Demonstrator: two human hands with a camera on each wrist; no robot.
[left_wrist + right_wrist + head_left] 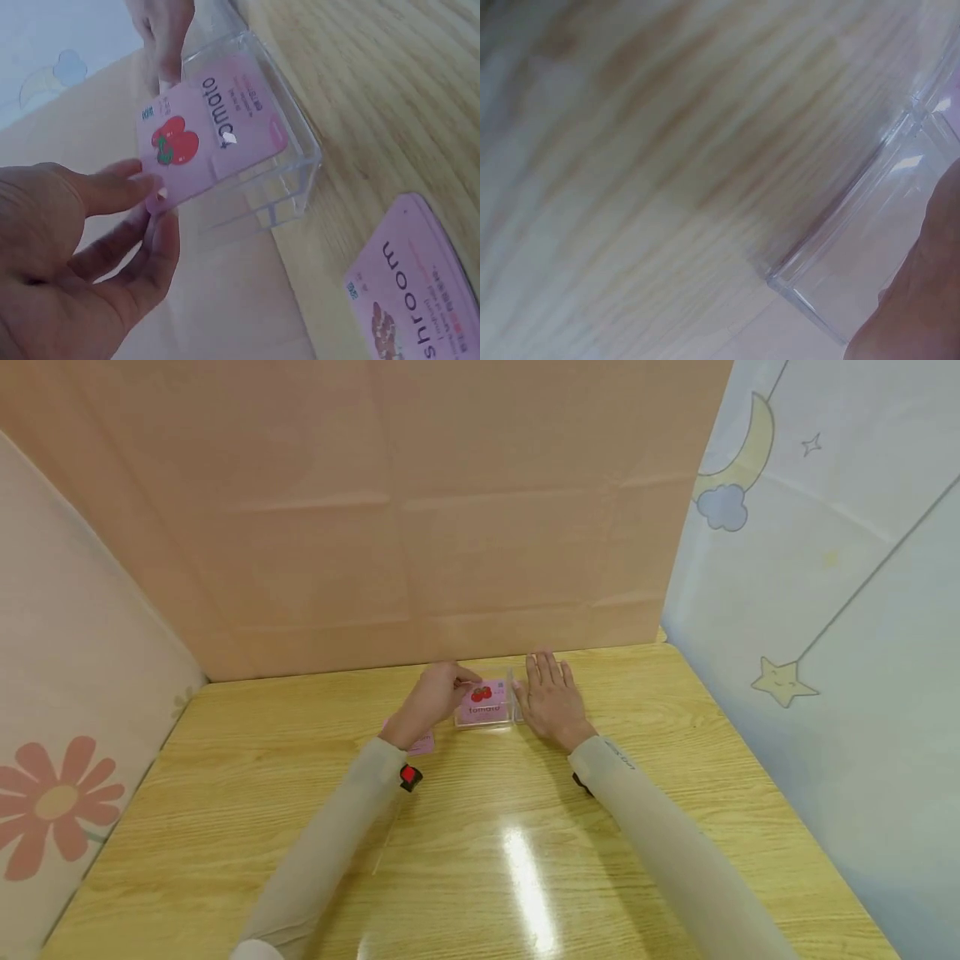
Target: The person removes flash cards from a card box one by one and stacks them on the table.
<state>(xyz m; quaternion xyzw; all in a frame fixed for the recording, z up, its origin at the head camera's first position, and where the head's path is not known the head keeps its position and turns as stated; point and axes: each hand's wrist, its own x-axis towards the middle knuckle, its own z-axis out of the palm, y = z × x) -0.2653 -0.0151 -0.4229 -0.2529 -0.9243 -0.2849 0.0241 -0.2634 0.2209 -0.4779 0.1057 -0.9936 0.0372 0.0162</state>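
Tomato card [214, 154], left hand [437, 697] pinching it, right hand [553, 700], fingers straight — head view only

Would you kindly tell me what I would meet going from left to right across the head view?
Large red flower, left hand, tomato card, right hand, large yellow star.
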